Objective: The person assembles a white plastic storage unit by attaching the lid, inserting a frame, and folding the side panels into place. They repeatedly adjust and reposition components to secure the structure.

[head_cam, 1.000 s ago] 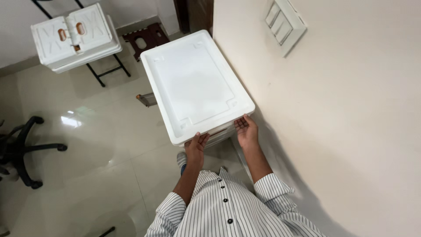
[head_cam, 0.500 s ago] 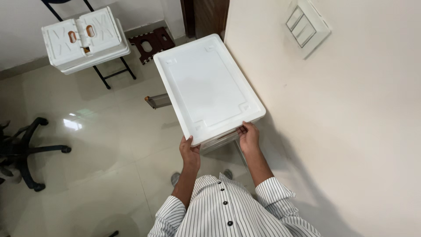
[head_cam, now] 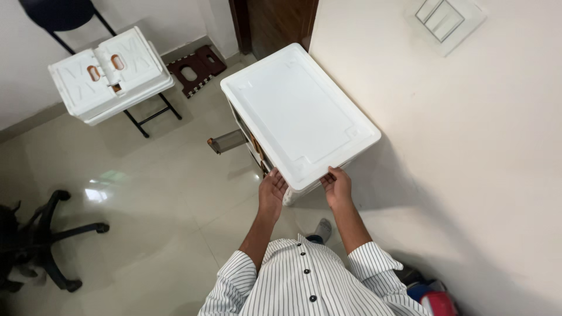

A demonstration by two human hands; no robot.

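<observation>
A white plastic drawer cabinet (head_cam: 298,114) with a flat rectangular top stands against the cream wall. My left hand (head_cam: 272,192) grips its near left corner, fingers curled under the top's edge. My right hand (head_cam: 338,186) holds the near right corner the same way. Both arms wear a white shirt with thin dark stripes. Brown drawer fronts show along the cabinet's left side, mostly hidden under the top.
A white folded plastic table (head_cam: 108,73) rests on a black folding chair at the back left. A brown step stool (head_cam: 193,69) lies near the dark doorway. A black office chair base (head_cam: 50,240) is at the left. A wall switch plate (head_cam: 443,20) sits up right.
The view has shifted, so the cabinet and hands sit lower and further right in frame. Both hands keep their hold on the near corners.
</observation>
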